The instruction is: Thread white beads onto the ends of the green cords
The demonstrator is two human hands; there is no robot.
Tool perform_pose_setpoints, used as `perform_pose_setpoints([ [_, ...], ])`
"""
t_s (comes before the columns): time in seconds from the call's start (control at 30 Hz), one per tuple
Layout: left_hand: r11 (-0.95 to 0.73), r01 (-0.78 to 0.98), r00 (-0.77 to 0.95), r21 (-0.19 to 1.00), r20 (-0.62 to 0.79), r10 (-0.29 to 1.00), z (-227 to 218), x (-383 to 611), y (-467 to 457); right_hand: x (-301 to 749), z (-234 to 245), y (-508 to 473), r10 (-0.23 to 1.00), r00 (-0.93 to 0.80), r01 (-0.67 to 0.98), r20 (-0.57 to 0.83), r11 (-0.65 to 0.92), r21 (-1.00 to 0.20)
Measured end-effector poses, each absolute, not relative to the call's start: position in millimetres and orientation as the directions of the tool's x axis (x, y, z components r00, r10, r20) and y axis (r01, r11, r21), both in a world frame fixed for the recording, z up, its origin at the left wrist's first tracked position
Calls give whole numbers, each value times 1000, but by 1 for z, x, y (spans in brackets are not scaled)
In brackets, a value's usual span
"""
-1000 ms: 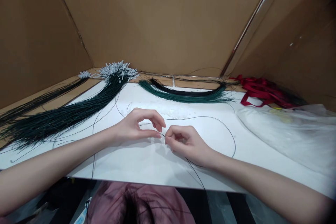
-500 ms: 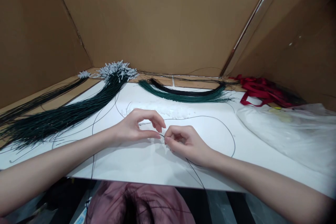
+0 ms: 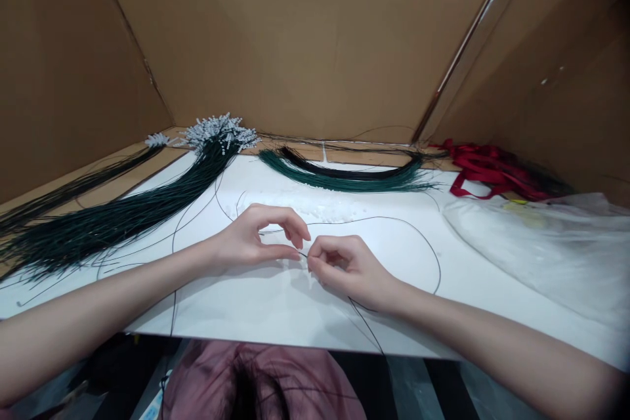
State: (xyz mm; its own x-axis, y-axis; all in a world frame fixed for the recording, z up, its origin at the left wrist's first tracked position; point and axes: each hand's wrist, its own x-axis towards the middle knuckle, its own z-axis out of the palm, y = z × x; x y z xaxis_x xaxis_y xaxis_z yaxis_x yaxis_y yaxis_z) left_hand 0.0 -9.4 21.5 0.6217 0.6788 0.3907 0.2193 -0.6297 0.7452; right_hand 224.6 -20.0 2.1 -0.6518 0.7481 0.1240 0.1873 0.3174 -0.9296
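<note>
My left hand (image 3: 260,236) is over the middle of the white board (image 3: 236,308), its index finger arched away from the thumb. A short piece of thin dark cord (image 3: 304,254) runs from its thumb tip to my right hand (image 3: 339,262). The right thumb and index finger are pinched on that cord. Small whitish bits, perhaps beads, show faintly just under the fingertips; they are too blurred to make out. One long dark strand curves round behind and to the right of my right hand, and another drops over the front edge.
At the left lies a thick bundle of dark green strands (image 3: 147,203) with white beaded tips (image 3: 219,131). Loose white beads (image 3: 325,207) and a curved green bundle (image 3: 335,182) lie behind my hands. Red ribbon (image 3: 477,170) and a clear plastic bag (image 3: 551,249) are at the right. Cardboard walls (image 3: 295,39) enclose the back.
</note>
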Motion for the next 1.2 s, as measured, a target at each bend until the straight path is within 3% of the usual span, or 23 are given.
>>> perform_pose_setpoints([
  [1.2,-636,236,614,735,394,684,22,1,-12,224,4,-22,761,-640,203,106,300,-932],
])
